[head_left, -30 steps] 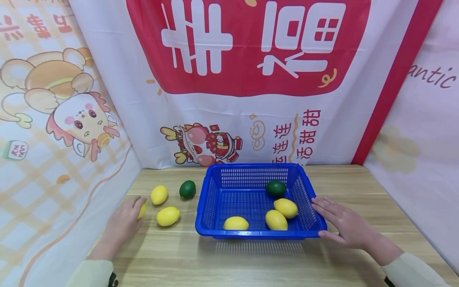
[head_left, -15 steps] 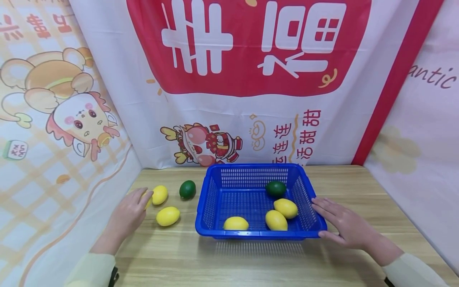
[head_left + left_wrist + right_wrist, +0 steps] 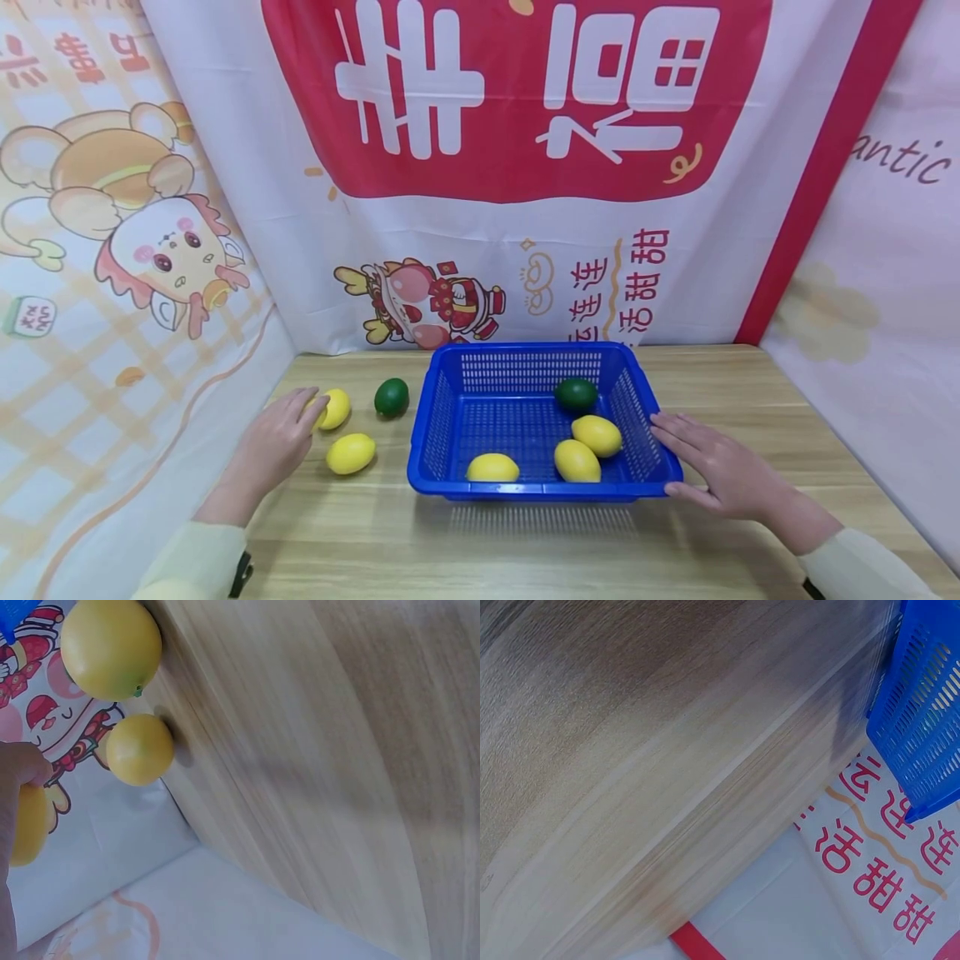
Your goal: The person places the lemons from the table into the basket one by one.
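Note:
My left hand pinches a lemon, held up off the table in the left wrist view and almost wholly hidden by the hand in the head view. Just beyond the fingers lies a second lemon on the table, and a third lemon sits nearer the front. To their right is a dark green lime. My right hand rests with straight fingers against the right side of a blue plastic basket. Inside the basket are a green lime and several lemons.
The wooden table meets a printed cloth backdrop at the back. Patterned cloth walls stand close on the left and right sides.
My left hand has lifted its lemon and moved slightly forward and right, toward the other lemons. The right hand and the basket have stayed in place.

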A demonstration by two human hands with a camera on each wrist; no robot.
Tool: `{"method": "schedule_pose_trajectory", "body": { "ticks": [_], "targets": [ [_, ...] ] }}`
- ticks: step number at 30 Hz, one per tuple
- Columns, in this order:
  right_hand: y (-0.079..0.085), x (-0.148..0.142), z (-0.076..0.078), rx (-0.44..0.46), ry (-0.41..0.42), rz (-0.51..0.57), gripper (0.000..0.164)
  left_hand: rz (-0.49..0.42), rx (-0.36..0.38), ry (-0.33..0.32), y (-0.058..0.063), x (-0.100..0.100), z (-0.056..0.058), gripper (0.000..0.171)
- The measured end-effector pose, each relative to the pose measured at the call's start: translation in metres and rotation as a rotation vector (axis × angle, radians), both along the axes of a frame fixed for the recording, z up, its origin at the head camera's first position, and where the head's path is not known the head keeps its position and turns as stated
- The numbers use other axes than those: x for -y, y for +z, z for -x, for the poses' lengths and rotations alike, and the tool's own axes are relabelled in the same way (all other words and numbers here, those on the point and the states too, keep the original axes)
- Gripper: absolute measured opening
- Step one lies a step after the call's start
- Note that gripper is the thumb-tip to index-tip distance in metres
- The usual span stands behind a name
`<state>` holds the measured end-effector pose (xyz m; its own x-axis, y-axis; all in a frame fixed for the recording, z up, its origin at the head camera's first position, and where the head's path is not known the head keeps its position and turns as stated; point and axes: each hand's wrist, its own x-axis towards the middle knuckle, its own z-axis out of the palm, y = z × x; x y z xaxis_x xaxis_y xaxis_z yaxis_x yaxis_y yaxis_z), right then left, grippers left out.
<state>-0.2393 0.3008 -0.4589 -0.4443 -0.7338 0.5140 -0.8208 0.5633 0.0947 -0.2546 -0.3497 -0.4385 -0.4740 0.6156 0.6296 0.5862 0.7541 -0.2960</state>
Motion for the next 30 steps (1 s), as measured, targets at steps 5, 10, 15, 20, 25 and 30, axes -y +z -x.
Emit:
{"method": "schedule_pose_trajectory", "body": {
  "ticks": [5,10,15,20,25,30],
  "targets": [
    [0.001,0.000,0.000,-0.002,0.001,-0.002,0.068,0.012,-0.005,-0.008,0.004,-0.003,0.002,0.044],
    [0.002,0.000,-0.002,0.022,-0.028,-0.017,0.069,0.044,0.017,0.010,0.008,-0.006,0.004,0.048],
    [0.003,0.001,-0.002,0.022,-0.023,-0.018,0.068,0.054,0.015,0.008,0.011,-0.013,0.006,0.045],
    [0.001,0.001,-0.001,0.006,-0.005,-0.015,0.068,0.052,0.012,-0.004,0.015,-0.022,0.008,0.041],
    [0.001,0.001,0.000,0.012,-0.004,-0.011,0.068,0.061,0.020,-0.018,0.018,-0.031,0.012,0.043],
    [0.002,0.001,-0.001,0.019,-0.013,-0.020,0.068,0.078,0.009,-0.032,0.022,-0.040,0.016,0.052]
  ]
}}
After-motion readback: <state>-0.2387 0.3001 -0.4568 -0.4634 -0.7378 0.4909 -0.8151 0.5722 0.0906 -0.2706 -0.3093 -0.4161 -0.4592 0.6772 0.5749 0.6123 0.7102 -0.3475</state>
